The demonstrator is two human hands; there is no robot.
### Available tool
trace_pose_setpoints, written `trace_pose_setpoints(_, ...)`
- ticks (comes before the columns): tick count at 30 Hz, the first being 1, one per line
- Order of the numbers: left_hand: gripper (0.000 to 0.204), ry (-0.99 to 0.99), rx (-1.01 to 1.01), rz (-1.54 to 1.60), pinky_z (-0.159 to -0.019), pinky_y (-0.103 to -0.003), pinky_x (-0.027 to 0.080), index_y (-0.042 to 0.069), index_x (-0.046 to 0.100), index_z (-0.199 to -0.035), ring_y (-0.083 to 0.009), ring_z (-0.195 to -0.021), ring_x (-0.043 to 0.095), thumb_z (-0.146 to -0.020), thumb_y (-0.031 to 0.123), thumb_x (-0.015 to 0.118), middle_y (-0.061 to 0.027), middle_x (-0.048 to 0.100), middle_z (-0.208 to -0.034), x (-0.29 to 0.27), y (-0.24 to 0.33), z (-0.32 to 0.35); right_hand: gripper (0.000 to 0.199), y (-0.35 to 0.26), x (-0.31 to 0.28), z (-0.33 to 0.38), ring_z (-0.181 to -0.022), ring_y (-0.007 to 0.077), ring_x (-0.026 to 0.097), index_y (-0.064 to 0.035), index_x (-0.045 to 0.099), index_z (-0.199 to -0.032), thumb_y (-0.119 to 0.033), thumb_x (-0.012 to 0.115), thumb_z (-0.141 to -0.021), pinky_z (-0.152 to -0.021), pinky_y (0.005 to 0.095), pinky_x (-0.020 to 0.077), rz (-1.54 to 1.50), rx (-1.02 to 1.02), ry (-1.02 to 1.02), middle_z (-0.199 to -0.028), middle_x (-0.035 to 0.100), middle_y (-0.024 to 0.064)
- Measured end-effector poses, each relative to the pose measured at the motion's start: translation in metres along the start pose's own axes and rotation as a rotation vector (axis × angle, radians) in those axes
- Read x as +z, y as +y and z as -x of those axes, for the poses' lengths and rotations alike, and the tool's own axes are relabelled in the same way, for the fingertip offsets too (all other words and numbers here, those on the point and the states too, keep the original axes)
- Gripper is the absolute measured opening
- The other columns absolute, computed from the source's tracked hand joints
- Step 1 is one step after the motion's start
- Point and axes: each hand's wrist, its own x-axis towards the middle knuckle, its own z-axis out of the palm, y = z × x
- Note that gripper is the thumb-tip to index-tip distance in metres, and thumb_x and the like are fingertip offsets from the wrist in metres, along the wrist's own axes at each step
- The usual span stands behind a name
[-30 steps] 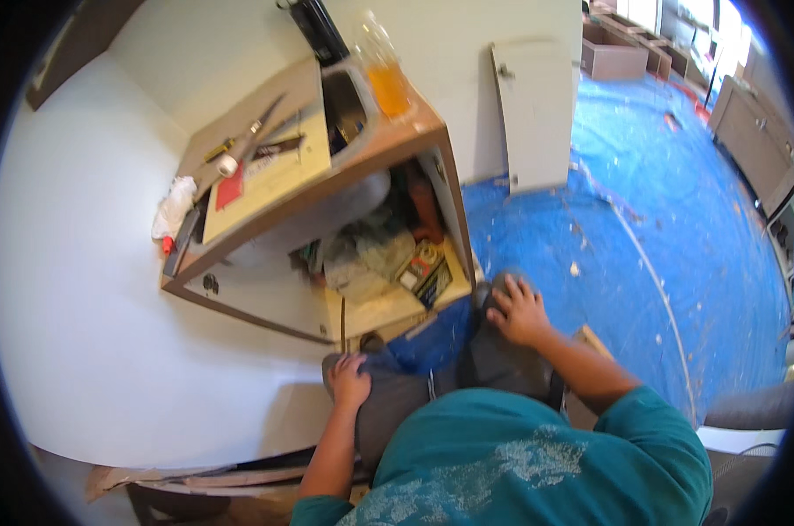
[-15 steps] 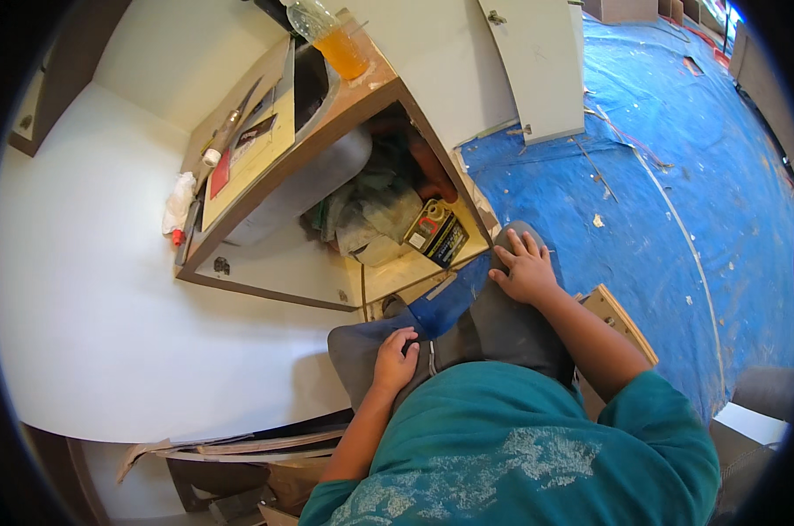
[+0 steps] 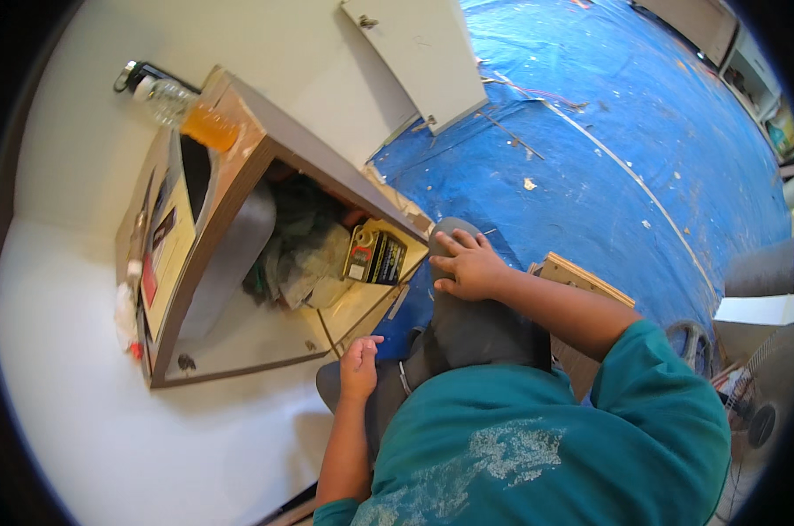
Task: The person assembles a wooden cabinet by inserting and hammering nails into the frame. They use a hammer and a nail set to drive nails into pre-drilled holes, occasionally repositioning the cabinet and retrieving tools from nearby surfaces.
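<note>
My right hand point(image 3: 472, 266) lies on my right knee, palm down, fingers spread, holding nothing. Just above my left thigh is my left hand point(image 3: 359, 366), its index finger stretched out and the other fingers partly curled; I see nothing in it. In front of my legs stands an open cabinet point(image 3: 302, 158) with a brown edge. Inside it are crumpled plastic bags point(image 3: 313, 263) and a yellow-and-black container point(image 3: 375, 254), nearest to my hands. A clear bottle with orange drink point(image 3: 208, 129) stands on the cabinet's top, beside a dark bottle point(image 3: 156, 74).
A blue tarp point(image 3: 581, 175) covers the floor on the right. A loose white panel point(image 3: 423, 61) leans by the wall. Beside my right thigh is a wooden stool or box point(image 3: 585, 279). A fan point(image 3: 761, 421) stands at the lower right.
The view has swung to the right, so the cabinet and bottle sit farther left. My left hand has lifted off my thigh, its index finger now out. My right hand stays on the knee.
</note>
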Motion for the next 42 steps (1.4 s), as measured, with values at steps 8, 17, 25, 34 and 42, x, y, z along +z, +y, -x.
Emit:
trace_pose_setpoints(8,0.024,-0.262,0.097,-0.163,-0.088,-0.038,0.052,0.001,0.068,-0.091,-0.0298,-0.096,0.069,-0.093,0.024,0.069,-0.015,0.072,-0.099,-0.018,-0.017,-0.126,0.049,0.012,0.004,-0.028,-0.148,0.0386,0.025,-0.0185,0.065,-0.128,-0.051,0.055,-0.093,-0.11,0.075,0.021,0.014,-0.188,-0.109,-0.157,0.037,0.0128)
trace_pose_setpoints(17,0.022,-0.576,-0.145,-0.065,-0.091,-0.038,0.053,0.003,0.072,-0.102,-0.0292,-0.1,0.069,-0.094,0.023,0.067,-0.0126,0.073,-0.102,-0.004,-0.024,-0.141,0.051,0.017,-0.031,-0.073,-0.15,0.0341,0.022,-0.0191,0.062,-0.133,-0.052,0.052,-0.095,-0.114,0.0701,0.0199,-0.196,0.106,-0.361,-0.159,0.035,0.0073)
trace_pose_setpoints(25,0.049,-1.117,-0.549,0.469,-0.116,-0.035,0.032,0.001,0.053,-0.141,-0.0227,-0.132,0.051,-0.106,0.032,0.04,-0.0119,0.059,-0.14,-0.187,0.165,-0.167,0.068,-0.016,-0.082,-0.064,-0.145,0.0464,0.031,-0.0249,0.049,-0.148,-0.068,0.041,-0.096,-0.117,0.0575,0.0268,-0.471,0.761,-0.464,-0.158,0.029,0.0258)
trace_pose_setpoints(34,0.033,-0.923,-0.214,0.299,-0.093,-0.035,0.052,0.0,0.07,-0.114,-0.0214,-0.107,0.067,-0.098,0.028,0.065,-0.0131,0.071,-0.116,-0.453,0.444,-0.231,0.064,0.006,-0.162,-0.043,-0.128,0.0378,0.054,-0.0056,0.06,-0.133,-0.058,0.049,-0.098,-0.106,0.0435,0.0423,-0.89,0.721,-0.289,-0.134,0.059,0.0232)
trace_pose_setpoints(42,0.11,0.672,-0.045,0.274,-0.11,-0.038,0.04,-0.005,0.023,-0.149,-0.0292,-0.133,0.047,-0.072,0.034,0.091,-0.0192,0.048,-0.143,-0.49,0.336,-0.519,0.041,0.109,-0.15,0.02,-0.091,0.0237,0.068,0.0002,0.071,-0.111,-0.036,0.062,-0.097,-0.083,0.0374,0.0517,-0.635,0.977,0.035,-0.097,0.074,0.0144)
